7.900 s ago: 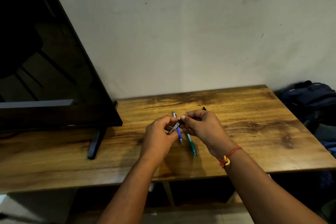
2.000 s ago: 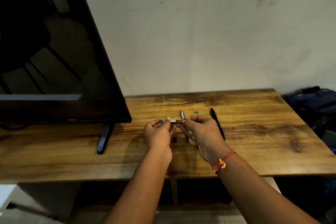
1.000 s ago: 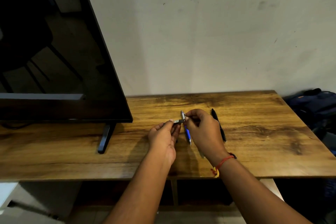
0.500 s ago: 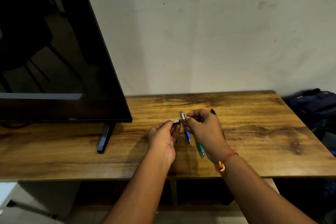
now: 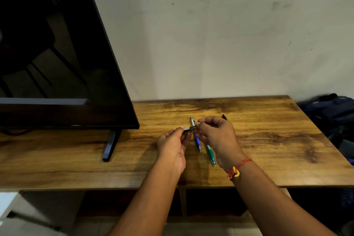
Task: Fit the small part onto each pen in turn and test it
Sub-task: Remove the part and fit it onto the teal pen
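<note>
A grey pen (image 5: 188,128) is held level just above the wooden table (image 5: 268,140), pinched at one end by the curled fingers of the left hand (image 5: 173,145) and at the other by the fingertips of the right hand (image 5: 216,134). A blue pen (image 5: 197,141), a green pen (image 5: 210,154) and a black pen (image 5: 224,116) are laid on the table under and beside the hands. The table is set against a pale, marked wall (image 5: 210,34), with a dark screen (image 5: 57,53) stood on its left part and a dark blue bag (image 5: 329,109) noted past its right edge.

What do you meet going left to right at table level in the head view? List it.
TV foot → left hand → blue pen → green pen → black pen → bag.
</note>
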